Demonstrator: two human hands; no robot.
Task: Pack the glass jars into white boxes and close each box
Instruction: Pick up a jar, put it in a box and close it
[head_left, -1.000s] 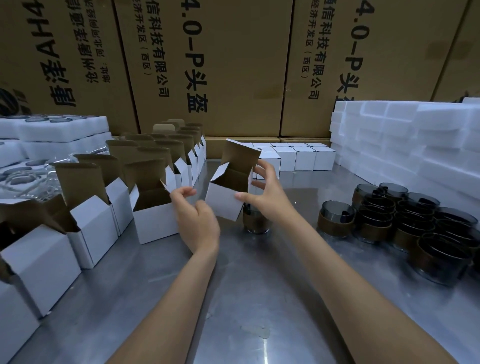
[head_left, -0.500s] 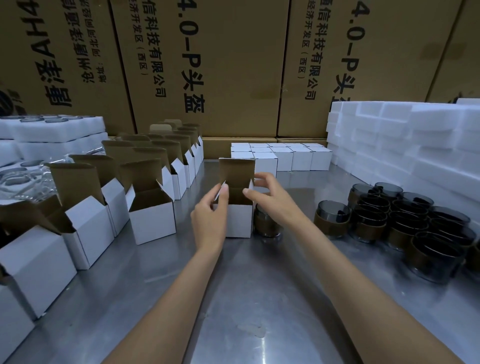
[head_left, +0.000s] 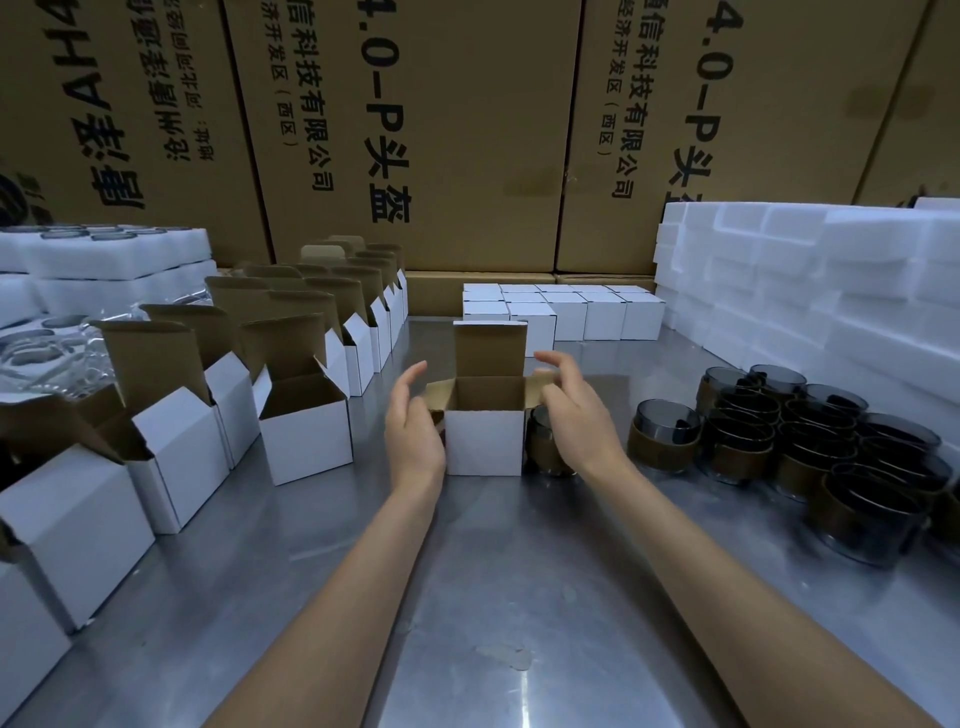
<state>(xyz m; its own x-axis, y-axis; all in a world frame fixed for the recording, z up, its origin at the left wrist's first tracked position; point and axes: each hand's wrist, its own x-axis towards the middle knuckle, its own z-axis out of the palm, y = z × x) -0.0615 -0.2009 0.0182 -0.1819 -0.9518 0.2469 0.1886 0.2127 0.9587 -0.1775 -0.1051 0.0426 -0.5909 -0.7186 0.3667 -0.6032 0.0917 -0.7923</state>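
Released since before, white box (head_left: 484, 440) stands upright between both open hands (head_left: 415, 431) (head_left: 576, 415).

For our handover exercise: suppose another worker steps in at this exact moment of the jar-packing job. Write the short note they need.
Left hand: open, at the left side of the open box.
Right hand: open, fingers at the box's right flap.
The box stands upright on the metal table, lid flap up; no jar visible inside.
One glass jar stands just right of it, behind the right hand.
Done: closed boxes stacked at the back.
Left: jar cluster on the right, empty open boxes on the left.
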